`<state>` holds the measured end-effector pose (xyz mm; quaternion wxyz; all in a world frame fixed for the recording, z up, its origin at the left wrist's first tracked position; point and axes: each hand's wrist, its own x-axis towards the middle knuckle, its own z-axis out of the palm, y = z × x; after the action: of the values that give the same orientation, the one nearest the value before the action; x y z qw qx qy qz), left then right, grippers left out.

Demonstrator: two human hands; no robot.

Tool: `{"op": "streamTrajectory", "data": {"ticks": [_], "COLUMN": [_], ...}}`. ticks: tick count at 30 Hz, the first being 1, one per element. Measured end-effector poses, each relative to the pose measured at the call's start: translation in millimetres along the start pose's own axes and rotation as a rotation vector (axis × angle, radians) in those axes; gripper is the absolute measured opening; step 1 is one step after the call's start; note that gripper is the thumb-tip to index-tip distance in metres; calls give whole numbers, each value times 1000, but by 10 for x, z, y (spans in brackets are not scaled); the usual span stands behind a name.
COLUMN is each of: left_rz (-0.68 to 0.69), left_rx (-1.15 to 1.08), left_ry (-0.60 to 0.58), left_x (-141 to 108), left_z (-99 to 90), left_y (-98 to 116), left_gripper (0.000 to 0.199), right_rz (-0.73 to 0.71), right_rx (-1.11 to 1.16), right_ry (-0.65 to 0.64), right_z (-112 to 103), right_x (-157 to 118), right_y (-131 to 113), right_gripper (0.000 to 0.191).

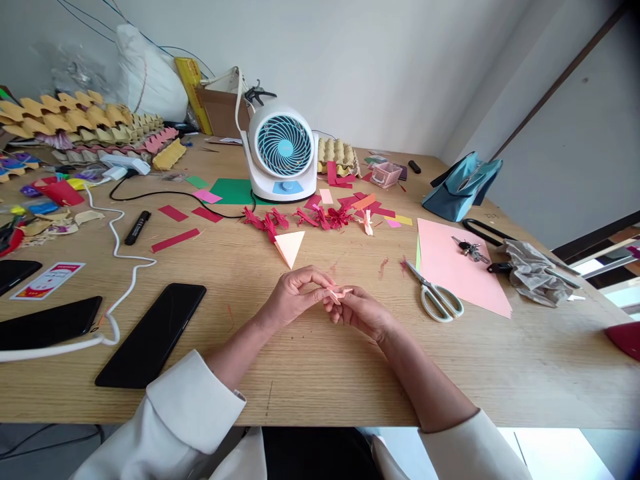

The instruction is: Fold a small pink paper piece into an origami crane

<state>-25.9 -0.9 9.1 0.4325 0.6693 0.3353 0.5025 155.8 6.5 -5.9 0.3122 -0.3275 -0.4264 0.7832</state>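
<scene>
Between my fingertips, over the front middle of the table, is a small piece of pink paper [338, 293]. My left hand [299, 293] pinches its left side with thumb and forefinger. Its right side is pinched by my right hand [361, 311], whose other fingers curl below. Just beyond my hands lies a pale triangular piece of paper [291, 248]. Past it runs a row of crimson cut-paper pieces [325, 217] with a small pale pink one [368, 223] at its right end. White-handled scissors [436, 293] lie partly spread to the right of my right hand.
A white fan [283, 150] stands at the back. Pink sheets [453, 267] with keys [471, 249] on them lie right, near a blue bag [461, 188]. Left are a black phone [153, 333], a marker [137, 227], a white cable [134, 283] and stacked egg trays [65, 120].
</scene>
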Motion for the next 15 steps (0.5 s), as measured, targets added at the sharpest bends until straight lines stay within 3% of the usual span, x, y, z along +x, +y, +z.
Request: {"op": "streamTrajectory", "data": {"ticks": [2,6,9,15], "left_rz": [-135,-313,-379,-435], "left_rx": [-98,-239,-341,-369], "left_ry": [20,5,-14,30], "left_x": [8,12,2,-5], "left_z": [10,30,42,77], "left_y": [-14,-48,-75,-75], "left_gripper": [17,23,27,31], "right_rz": [-73,-349,-475,-455], "right_rx": [-119,-272,-324,-345], "right_ry": [120,352,342,261], "right_z": [-40,-93,-69,-11], "right_x": [19,25,4,27], "right_y": [-16,-86,-113,-44], "right_gripper": [40,38,34,32]}}
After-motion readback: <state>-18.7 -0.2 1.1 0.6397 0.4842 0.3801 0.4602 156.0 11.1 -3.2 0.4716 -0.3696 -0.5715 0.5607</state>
